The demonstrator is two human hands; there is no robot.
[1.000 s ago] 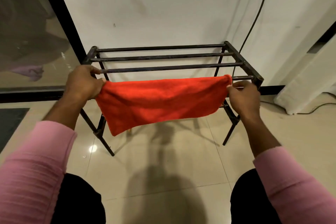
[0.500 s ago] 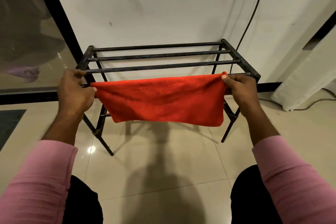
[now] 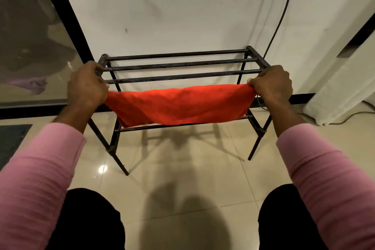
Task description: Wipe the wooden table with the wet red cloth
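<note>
The red cloth [image 3: 178,105] is stretched flat between both hands, hanging at the front rail of a black metal rack [image 3: 178,65]. My left hand [image 3: 86,87] pinches the cloth's left top corner at the rack's left end. My right hand [image 3: 272,84] pinches the right top corner at the rack's right end. The cloth's lower edge sags down to the rack's lower crossbar [image 3: 182,125]. No wooden table is in view.
The rack stands on a beige tiled floor [image 3: 182,168] against a white wall [image 3: 172,16]. A black cable [image 3: 280,16] runs down the wall on the right. A glass door with a black frame [image 3: 67,18] is at left, a dark mat [image 3: 12,138] lower left.
Both hands have lifted the cloth's top edge and moved it farther back over the rack's front rail. The cloth now hangs more evenly between them.
</note>
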